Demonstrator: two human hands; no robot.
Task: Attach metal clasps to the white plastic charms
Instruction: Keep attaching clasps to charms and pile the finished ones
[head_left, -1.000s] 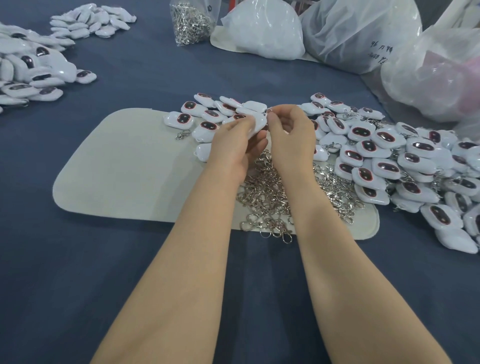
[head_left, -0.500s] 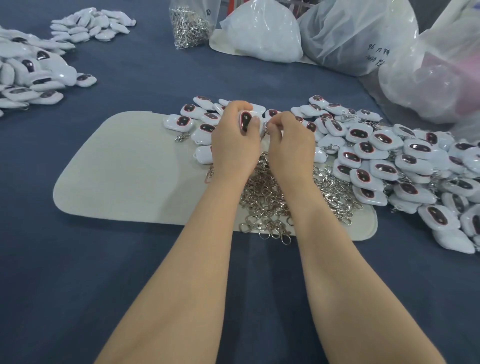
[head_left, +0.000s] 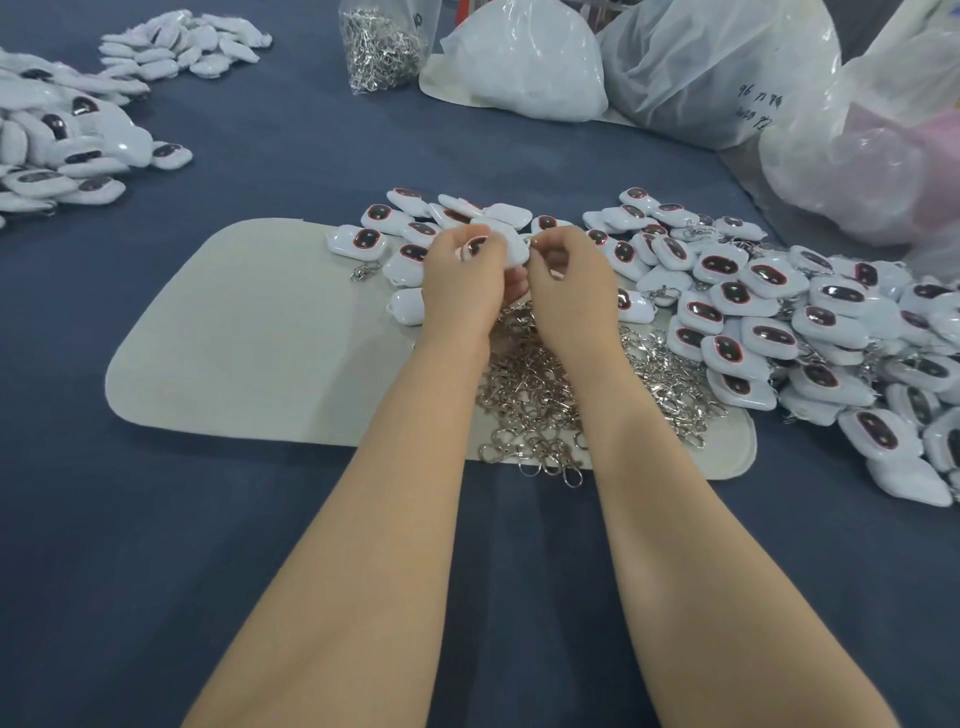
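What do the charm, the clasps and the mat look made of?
Charm in the left hand: glossy white plastic, by its sheen. Clasps: bright silvery metal, with sharp glints. Mat: matte off-white, likely felt or foam; no shine, soft cut edge.

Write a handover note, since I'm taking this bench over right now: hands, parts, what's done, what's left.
Left hand: grips one white plastic charm with a dark oval face.
Right hand: pinches a small silver metal clasp at that charm's edge, mostly hidden; whether it is hooked on cannot be told.
Supplies: loose clasp heap on the beige felt mat under the wrists; clear bag of clasps at the back.
Done: the charm pile on the right shows clasps among it, apparently finished.
Left: finish this one, then the charms behind the hands; far-left piles unclear.
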